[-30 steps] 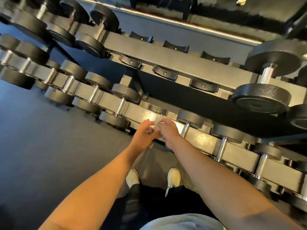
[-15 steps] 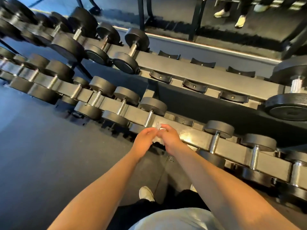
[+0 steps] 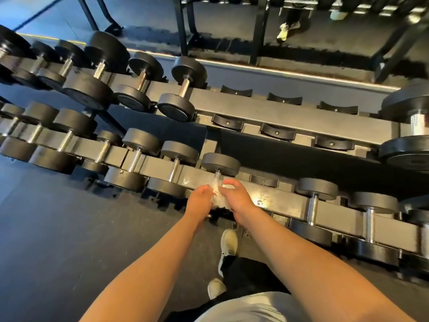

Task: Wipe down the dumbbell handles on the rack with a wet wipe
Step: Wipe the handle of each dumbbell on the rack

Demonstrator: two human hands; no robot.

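Note:
A white wet wipe [image 3: 216, 190] is bunched between my two hands over the lower rail of the dumbbell rack [image 3: 285, 201]. My left hand [image 3: 200, 201] pinches its left side and my right hand [image 3: 236, 197] grips its right side. The wipe lies against the chrome handle of a black dumbbell [image 3: 220, 163] whose far head shows just above my hands; the handle and near head are hidden by my hands. More dumbbells with chrome handles sit on the lower rail to the left [image 3: 174, 169] and to the right [image 3: 312, 208].
The upper rail [image 3: 290, 115] carries several dumbbells at left, empty black cradles [image 3: 277, 132] in the middle and a big dumbbell [image 3: 415, 126] at right. Dark rubber floor [image 3: 69, 228] lies to the left. My shoes [image 3: 228, 244] stand below the rack. Another person's feet [image 3: 286, 31] are reflected behind.
My view has swung left along the rack, bringing more dumbbells into sight at left. Both hands stay together on the wipe, now against the dumbbell handle just left of the empty cradle.

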